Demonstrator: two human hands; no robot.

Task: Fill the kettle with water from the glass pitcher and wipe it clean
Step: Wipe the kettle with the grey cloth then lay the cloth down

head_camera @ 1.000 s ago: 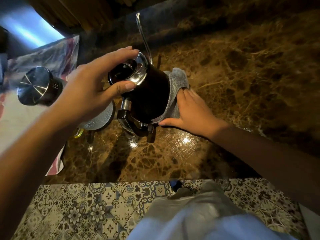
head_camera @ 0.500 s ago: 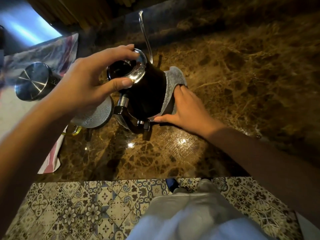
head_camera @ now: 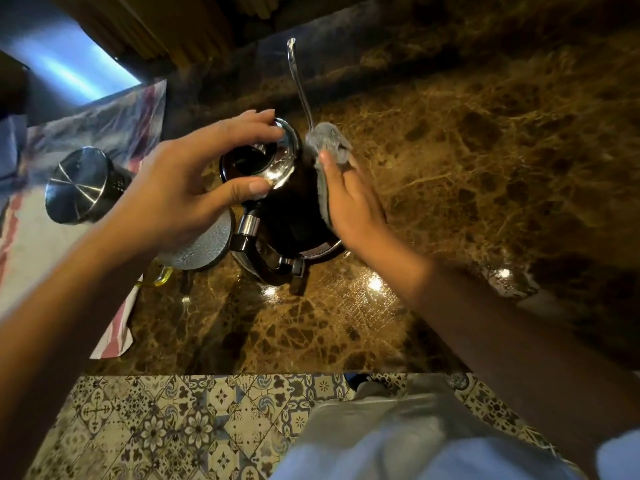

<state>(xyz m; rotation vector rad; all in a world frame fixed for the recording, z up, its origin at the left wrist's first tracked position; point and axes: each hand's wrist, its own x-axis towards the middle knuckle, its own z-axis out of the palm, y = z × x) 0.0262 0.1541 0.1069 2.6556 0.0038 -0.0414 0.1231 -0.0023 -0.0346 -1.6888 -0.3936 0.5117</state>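
A black kettle [head_camera: 291, 206] with a thin silver gooseneck spout and a dark handle stands on the brown marble counter [head_camera: 467, 150], tilted toward me. My left hand [head_camera: 183, 188] grips its shiny top rim between fingers and thumb. My right hand [head_camera: 349, 199] presses a grey cloth [head_camera: 327, 140] flat against the kettle's right side, near the spout base. The glass pitcher [head_camera: 201, 245], with a textured body and yellowish handle, sits just left of the kettle, mostly hidden under my left hand.
A steel-lidded canister [head_camera: 81, 187] lies on a patterned cloth [head_camera: 41, 251] at the left. The counter's front edge runs across below the kettle, with patterned floor tiles [head_camera: 166, 427] beneath. Pale clothing shows at the bottom.
My right hand and the cloth have slid up the kettle's right side toward the spout. My left hand keeps its grip on the rim.
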